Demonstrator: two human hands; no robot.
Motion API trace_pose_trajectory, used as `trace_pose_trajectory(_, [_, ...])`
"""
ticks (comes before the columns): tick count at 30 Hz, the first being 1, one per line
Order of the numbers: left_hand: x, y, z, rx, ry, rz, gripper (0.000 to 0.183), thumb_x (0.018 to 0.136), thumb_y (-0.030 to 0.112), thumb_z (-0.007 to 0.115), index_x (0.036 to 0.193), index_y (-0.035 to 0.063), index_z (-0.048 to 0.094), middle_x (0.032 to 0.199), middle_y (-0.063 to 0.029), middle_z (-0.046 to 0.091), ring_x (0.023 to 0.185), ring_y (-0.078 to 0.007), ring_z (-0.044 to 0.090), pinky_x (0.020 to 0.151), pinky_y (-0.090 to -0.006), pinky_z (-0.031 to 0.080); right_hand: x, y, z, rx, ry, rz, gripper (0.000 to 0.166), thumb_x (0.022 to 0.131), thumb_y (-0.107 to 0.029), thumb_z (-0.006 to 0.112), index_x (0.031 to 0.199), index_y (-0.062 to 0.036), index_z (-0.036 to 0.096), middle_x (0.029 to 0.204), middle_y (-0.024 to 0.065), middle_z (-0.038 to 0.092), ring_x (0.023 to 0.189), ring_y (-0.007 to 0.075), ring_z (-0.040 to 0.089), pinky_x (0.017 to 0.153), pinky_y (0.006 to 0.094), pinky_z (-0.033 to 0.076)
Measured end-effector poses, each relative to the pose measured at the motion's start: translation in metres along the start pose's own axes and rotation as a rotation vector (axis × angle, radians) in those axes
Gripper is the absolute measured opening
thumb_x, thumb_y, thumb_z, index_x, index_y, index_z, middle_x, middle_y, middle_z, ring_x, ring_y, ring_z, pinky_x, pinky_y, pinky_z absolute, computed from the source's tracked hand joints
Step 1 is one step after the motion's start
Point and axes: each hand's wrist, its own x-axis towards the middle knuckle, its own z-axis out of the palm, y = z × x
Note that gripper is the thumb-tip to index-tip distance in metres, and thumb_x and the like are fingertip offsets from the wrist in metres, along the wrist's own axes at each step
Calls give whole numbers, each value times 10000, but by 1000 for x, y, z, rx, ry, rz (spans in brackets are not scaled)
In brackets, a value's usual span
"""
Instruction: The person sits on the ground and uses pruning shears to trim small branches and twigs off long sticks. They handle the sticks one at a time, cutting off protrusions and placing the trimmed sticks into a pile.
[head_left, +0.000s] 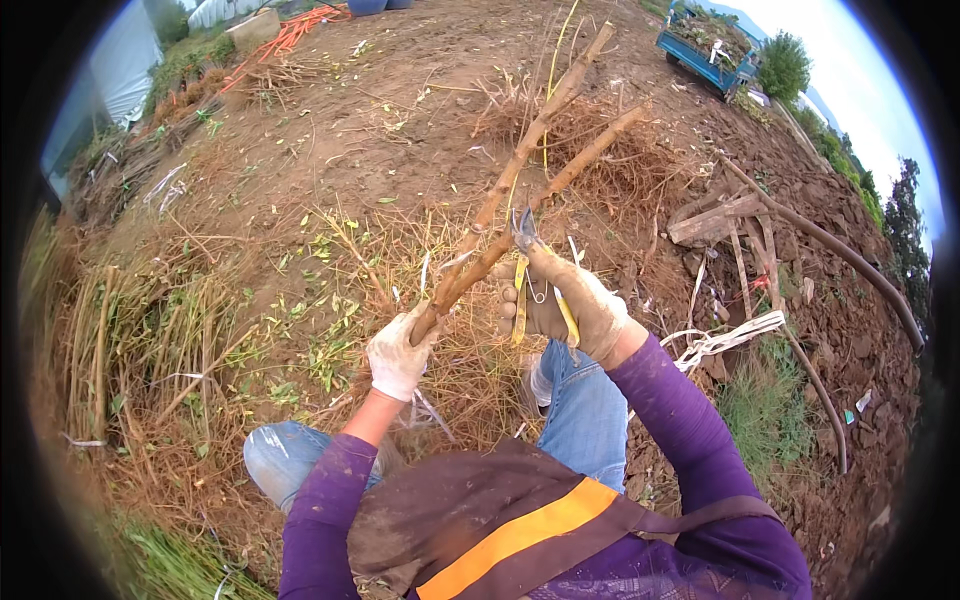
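Observation:
A forked woody branch (491, 204) slants up and away in front of me, its two thick arms parting just above its lower end. Around that lower end my left hand (401, 351), in a pale dirty glove, is closed. My right hand (574, 300), in a soiled glove, grips pruning shears (523, 276) with yellow handles. The handles are spread apart, with a wire spring between them. Against the right arm of the fork lie the shears' metal blades (524, 226); I cannot tell whether they touch the bark.
Twigs and leaves (330, 300) litter the soil. Tied stem bundles (135, 337) lie left, a root heap (600, 150) ahead. To the right are a wooden stool frame (716, 217), white straps (731, 337) and a curved pipe (840, 244). A loaded blue cart (697, 56) stands farther off.

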Motion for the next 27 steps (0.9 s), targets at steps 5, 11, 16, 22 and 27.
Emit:
trace_pose_trajectory(5, [0, 3, 2, 101, 17, 5, 444, 762, 270, 808, 1172, 137, 700, 816, -90, 655, 732, -273, 666, 674, -371, 535, 19, 3, -47, 156, -165, 30, 452, 1045, -449, 466, 1110, -17, 581, 788, 20, 528, 681, 148, 528, 648, 338, 492])
trace_pose_trajectory(11, [-3, -2, 5, 75, 92, 41, 451, 751, 243, 817, 1177, 159, 694, 791, -81, 629, 715, -272, 650, 660, -372, 527, 1, -12, -30, 147, -177, -30, 459, 1045, -457, 460, 1141, -24, 578, 810, 14, 519, 699, 146, 525, 680, 336, 485])
trace_pose_trajectory(16, [3, 3, -2, 170, 117, 123, 418, 748, 225, 815, 1145, 171, 697, 761, -72, 594, 695, -270, 627, 648, -386, 507, -3, -36, -9, 140, -19, -113, 392, 1047, -424, 476, 1175, -64, 561, 814, 37, 534, 699, 160, 531, 671, 368, 495])
trace_pose_trajectory(22, [2, -1, 1, 194, 115, 135, 398, 749, 213, 810, 1129, 190, 696, 761, -61, 589, 704, -263, 622, 654, -387, 499, 8, -12, -58, 345, -262, 125, 387, 1058, -421, 453, 985, -56, 557, 655, -61, 404, 558, 54, 396, 508, 225, 368])
trace_pose_trajectory(27, [0, -6, -1, 255, 107, 153, 402, 758, 206, 798, 1145, 204, 693, 776, -55, 594, 740, -254, 623, 679, -389, 491, 0, 17, -7, 185, 6, 120, 337, 1047, -379, 482, 1157, -63, 520, 906, 56, 567, 783, 204, 593, 736, 458, 572])
